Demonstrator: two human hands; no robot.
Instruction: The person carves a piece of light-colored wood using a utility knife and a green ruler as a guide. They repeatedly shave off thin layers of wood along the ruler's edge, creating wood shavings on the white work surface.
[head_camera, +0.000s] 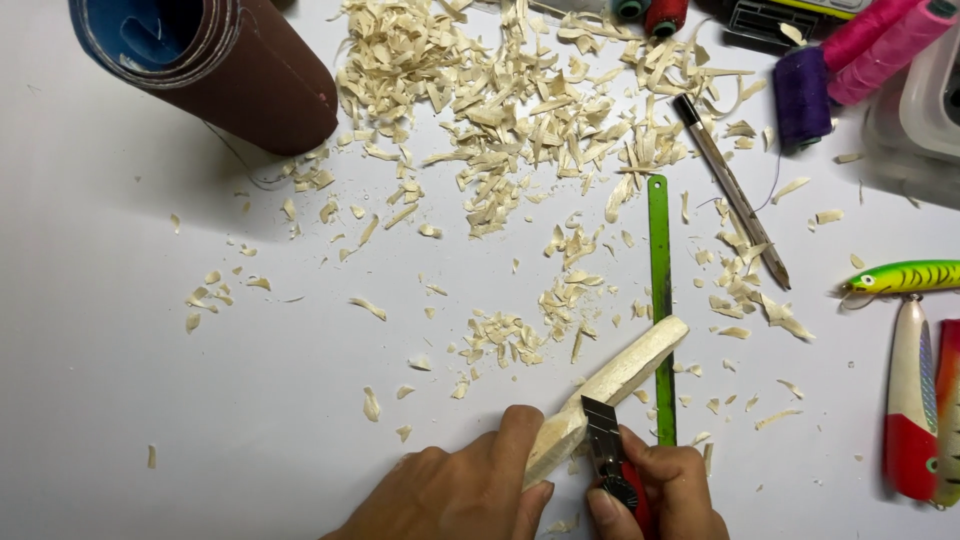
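Note:
My left hand (455, 490) grips the near end of a pale, partly carved wooden stick (622, 378) that slants up to the right above the white table. My right hand (660, 490) holds a red-handled utility knife (606, 452); its short blade rests against the stick's near end, beside my left thumb. Pale wood shavings (500, 110) lie scattered over the table, thickest at the top centre. A green saw blade (660, 300) lies straight under the stick's far end.
A roll of brown sandpaper (225, 65) lies at top left. A pencil (730, 190) lies right of the shavings. Purple and pink thread spools (835, 60) sit at top right. Painted fishing lures (915, 385) lie at the right edge.

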